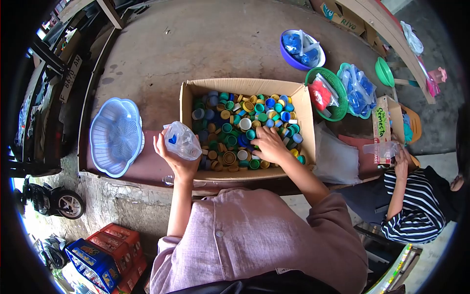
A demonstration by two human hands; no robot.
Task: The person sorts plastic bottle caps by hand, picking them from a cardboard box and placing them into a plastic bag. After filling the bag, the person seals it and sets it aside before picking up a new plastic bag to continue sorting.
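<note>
A cardboard box (247, 87) full of blue, green, yellow and white bottle caps (229, 158) lies in front of me. My left hand (175, 159) is at the box's left side, its fingers wrapped round a clear plastic bag (182, 140) with a small blue piece in it. Inside the box, my right hand (269, 145) reaches down among the caps right of the middle. Its fingers are bent and the fingertips are partly hidden, so what they hold, if anything, cannot be made out.
A light blue basket (116, 137) lies left of the box. To the right are a purple basin (289, 60), a green basket (337, 109) and clear plastic sheets (337, 152). A co-worker in a striped shirt (416, 208) sits at the far right, holding clear plastic (380, 149).
</note>
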